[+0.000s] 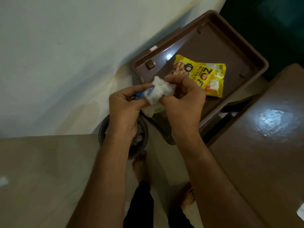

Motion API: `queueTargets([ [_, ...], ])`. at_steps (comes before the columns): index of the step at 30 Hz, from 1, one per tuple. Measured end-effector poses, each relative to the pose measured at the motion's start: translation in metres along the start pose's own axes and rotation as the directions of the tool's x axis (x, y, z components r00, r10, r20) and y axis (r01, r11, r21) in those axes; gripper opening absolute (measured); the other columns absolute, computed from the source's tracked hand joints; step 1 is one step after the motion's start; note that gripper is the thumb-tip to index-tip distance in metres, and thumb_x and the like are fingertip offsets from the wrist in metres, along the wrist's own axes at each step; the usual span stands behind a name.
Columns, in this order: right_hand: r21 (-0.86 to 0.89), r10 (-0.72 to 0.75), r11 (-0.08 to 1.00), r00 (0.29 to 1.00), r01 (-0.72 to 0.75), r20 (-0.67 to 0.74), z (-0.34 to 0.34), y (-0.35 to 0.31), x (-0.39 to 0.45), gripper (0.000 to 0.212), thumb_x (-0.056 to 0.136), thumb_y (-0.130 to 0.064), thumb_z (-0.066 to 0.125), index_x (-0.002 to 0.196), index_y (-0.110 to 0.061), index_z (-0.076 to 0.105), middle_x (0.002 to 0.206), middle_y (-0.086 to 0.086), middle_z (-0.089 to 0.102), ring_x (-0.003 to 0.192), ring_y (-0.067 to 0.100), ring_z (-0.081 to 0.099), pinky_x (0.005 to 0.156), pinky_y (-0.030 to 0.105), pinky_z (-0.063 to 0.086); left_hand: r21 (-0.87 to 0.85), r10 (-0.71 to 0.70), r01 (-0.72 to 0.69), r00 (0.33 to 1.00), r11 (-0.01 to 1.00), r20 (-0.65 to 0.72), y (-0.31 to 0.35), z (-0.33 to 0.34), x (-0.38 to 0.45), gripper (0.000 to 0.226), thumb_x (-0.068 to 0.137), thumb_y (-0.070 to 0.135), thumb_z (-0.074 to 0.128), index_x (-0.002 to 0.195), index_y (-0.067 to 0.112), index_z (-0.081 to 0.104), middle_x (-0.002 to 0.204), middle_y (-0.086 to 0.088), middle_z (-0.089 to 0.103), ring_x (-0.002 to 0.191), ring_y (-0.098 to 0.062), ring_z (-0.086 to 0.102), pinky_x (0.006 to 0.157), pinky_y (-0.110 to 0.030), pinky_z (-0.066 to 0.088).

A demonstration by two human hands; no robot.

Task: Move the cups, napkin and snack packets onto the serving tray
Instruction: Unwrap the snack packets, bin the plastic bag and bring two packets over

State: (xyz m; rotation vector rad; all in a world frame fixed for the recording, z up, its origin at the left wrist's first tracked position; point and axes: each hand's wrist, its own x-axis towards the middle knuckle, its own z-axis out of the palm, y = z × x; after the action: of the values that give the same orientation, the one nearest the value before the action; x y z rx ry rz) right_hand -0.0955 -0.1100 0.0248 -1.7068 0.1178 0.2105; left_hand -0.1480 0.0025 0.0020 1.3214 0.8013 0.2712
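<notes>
A brown serving tray lies at the upper right, tilted in view. On it rests a yellow snack packet. Over the tray's near left corner, my left hand and my right hand together grip a crumpled white napkin with a bit of blue showing at its left. The napkin hangs between both sets of fingers, above the tray's edge. No cups show in this view.
A dark round bin with scraps inside stands on the floor under my left wrist. A brown glossy surface fills the right side. A pale wall runs along the left. My bare feet stand below.
</notes>
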Motion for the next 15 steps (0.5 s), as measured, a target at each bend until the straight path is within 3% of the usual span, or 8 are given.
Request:
queueTargets([
  [4, -0.058, 0.047, 0.997, 0.992, -0.041, 0.115, 0.045, 0.017, -0.019, 0.031, 0.075, 0.002, 0.072, 0.103, -0.01, 0.079, 0.094, 0.0, 0.077, 0.086, 0.009, 0.074, 0.071, 0.02, 0.06, 0.169, 0.049, -0.011, 0.974, 0.986, -0.22, -0.028, -0.04, 0.011, 0.038, 0.072, -0.001, 0.089, 0.076, 0.036, 0.083, 0.08, 0.011, 0.081, 0.081, -0.01, 0.078, 0.068, -0.021, 0.062],
  [6, -0.174, 0.086, 0.983, 0.98, -0.055, 0.177, 0.065, 0.032, -0.028, 0.029, 0.081, -0.01, 0.082, 0.109, -0.013, 0.078, 0.101, -0.001, 0.078, 0.092, 0.008, 0.072, 0.077, 0.02, 0.06, 0.335, 0.115, 0.001, 0.938, 0.942, -0.327, -0.045, -0.056, 0.015, 0.024, 0.076, 0.006, 0.088, 0.084, 0.028, 0.084, 0.083, 0.012, 0.08, 0.081, -0.007, 0.076, 0.075, -0.023, 0.063],
  [8, -0.294, 0.094, 0.955, 0.977, -0.034, 0.193, 0.082, 0.051, -0.034, 0.035, 0.082, -0.008, 0.083, 0.116, -0.013, 0.075, 0.11, -0.002, 0.076, 0.1, 0.008, 0.07, 0.087, 0.021, 0.06, 0.465, 0.189, -0.009, 0.921, 0.885, -0.342, -0.061, -0.069, 0.019, 0.018, 0.077, 0.007, 0.088, 0.091, 0.017, 0.084, 0.087, 0.002, 0.081, 0.083, -0.012, 0.076, 0.08, -0.027, 0.063],
  [10, -0.352, 0.125, 0.934, 0.976, -0.055, 0.179, 0.094, 0.071, -0.037, 0.044, 0.083, -0.001, 0.079, 0.125, -0.011, 0.069, 0.115, 0.001, 0.074, 0.104, 0.01, 0.069, 0.088, 0.017, 0.058, 0.537, 0.212, -0.005, 0.922, 0.843, -0.324, -0.078, -0.079, 0.023, 0.017, 0.078, 0.006, 0.086, 0.091, 0.015, 0.085, 0.086, 0.003, 0.08, 0.079, -0.012, 0.074, 0.076, -0.026, 0.062],
  [13, -0.451, 0.155, 0.891, 0.972, -0.061, 0.176, 0.109, 0.106, -0.038, 0.04, 0.084, -0.002, 0.076, 0.123, -0.008, 0.07, 0.118, 0.007, 0.072, 0.103, 0.016, 0.069, 0.081, 0.01, 0.051, 0.58, 0.136, 0.086, 0.935, 0.81, -0.328, -0.105, -0.089, 0.029, 0.019, 0.08, 0.007, 0.081, 0.095, 0.019, 0.085, 0.086, 0.006, 0.079, 0.076, -0.007, 0.07, 0.068, -0.016, 0.056],
  [15, -0.513, 0.158, 0.857, 0.972, -0.047, 0.175, 0.116, 0.129, -0.038, 0.032, 0.085, -0.006, 0.076, 0.117, -0.008, 0.073, 0.122, 0.009, 0.065, 0.098, 0.012, 0.061, 0.073, -0.002, 0.042, 0.546, -0.019, 0.217, 0.938, 0.809, -0.345, -0.123, -0.096, 0.036, 0.021, 0.083, 0.009, 0.078, 0.099, 0.02, 0.085, 0.093, -0.001, 0.082, 0.083, -0.015, 0.074, 0.075, -0.027, 0.061],
])
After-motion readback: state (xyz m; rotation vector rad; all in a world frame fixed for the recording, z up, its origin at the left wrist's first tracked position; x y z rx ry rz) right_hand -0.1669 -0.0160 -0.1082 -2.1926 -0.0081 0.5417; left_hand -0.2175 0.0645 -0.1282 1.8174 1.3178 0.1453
